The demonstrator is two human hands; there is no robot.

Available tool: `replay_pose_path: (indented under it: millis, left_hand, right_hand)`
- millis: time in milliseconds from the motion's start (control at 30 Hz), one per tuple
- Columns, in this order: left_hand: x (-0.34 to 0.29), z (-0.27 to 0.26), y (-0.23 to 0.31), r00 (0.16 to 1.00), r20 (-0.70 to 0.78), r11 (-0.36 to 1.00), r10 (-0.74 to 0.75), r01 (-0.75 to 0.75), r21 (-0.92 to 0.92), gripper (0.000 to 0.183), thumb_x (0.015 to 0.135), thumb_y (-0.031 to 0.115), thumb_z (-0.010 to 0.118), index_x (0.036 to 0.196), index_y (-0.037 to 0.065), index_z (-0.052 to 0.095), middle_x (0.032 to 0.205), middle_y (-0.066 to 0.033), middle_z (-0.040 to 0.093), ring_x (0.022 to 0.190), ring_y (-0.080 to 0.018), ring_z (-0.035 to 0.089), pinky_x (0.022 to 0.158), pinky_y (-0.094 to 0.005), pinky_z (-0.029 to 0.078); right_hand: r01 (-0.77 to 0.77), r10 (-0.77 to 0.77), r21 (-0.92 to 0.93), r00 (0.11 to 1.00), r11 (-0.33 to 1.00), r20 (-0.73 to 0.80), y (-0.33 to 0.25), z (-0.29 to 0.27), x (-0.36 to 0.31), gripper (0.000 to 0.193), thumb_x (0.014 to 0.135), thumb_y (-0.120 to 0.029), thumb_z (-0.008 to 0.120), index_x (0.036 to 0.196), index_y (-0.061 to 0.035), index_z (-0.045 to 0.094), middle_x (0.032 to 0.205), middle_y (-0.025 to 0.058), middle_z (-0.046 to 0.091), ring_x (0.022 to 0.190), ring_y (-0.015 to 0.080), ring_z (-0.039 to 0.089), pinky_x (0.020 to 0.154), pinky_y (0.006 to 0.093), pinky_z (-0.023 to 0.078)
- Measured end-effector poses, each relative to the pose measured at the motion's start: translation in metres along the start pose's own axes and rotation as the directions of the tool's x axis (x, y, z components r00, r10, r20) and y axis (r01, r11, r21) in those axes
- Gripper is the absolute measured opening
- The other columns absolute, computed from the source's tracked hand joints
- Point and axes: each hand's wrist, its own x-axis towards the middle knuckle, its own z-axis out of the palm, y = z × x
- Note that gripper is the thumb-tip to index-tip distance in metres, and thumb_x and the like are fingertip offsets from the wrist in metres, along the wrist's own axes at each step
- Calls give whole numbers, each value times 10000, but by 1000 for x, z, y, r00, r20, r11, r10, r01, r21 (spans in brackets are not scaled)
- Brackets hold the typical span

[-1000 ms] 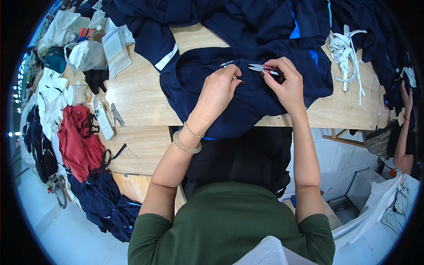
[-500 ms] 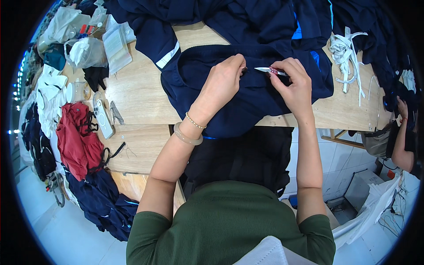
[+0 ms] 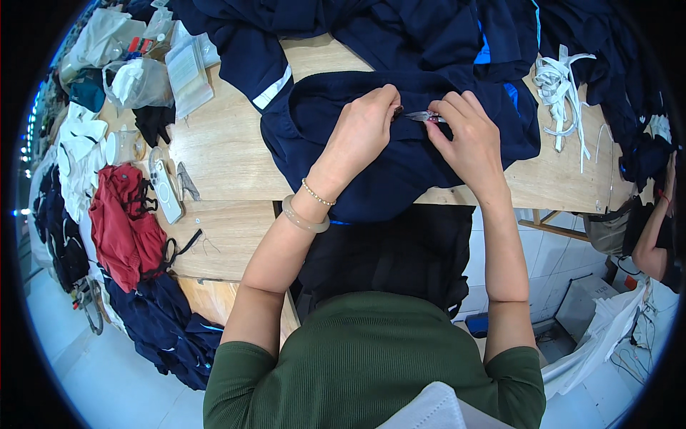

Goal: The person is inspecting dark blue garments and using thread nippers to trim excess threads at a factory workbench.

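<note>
A navy blue garment [image 3: 371, 186] with an elastic-looking waistband lies bunched on the wooden table in front of me. Over its upper part, my left hand [image 3: 361, 129] is closed in a pinch; a small dark spot shows at the fingertips, and what they hold is too small to make out. Facing it from the right, my right hand [image 3: 466, 136] grips a pair of small thread snips [image 3: 417, 116]. Their silvery blades point left, almost at the left fingertips, just above the cloth.
More navy garments [image 3: 400, 36] are heaped at the back. White drawstrings [image 3: 561, 89] lie to the right. On the left are a red bag [image 3: 128, 229], a phone [image 3: 167, 194] and plastic bags [image 3: 139, 84]. Another person's arm [image 3: 654, 229] shows at the far right.
My right hand has shifted slightly left, bringing the snips' blades close to my left fingertips. My left hand stays nearly in place. The other person's arm has moved slightly.
</note>
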Motion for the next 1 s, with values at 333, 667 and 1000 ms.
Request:
replay_pose_path:
  millis: [333,667,1000]
  left_hand:
    - [1,1,-1,1000,-2,1000,21,-21,20,51,925,10,541,888,-23,531,763,-174,611,697,-316,646,644,-345,511]
    - [-3,-11,-12,839,-465,949,-283,176,-261,100,991,36,483,985,-18,566,943,-112,631,780,-149,662,660,-256,544]
    - [5,11,-31,969,17,892,-247,234,-387,40,858,17,639,876,-3,669,725,-34,635,628,-102,570,599,-220,457]
  right_hand:
    - [19,-19,-38,1000,999,23,-2,6,3,139,760,-85,712,880,-35,662,858,36,584,846,204,566,690,302,518]
    - [-316,486,683,871,658,-66,23,10,-10,166,834,-48,709,984,5,660,882,43,620,849,107,617,751,228,469]
    - [-352,571,792,821,499,5,30,30,-19,162,844,-44,715,984,20,664,913,20,618,851,88,601,787,208,463]
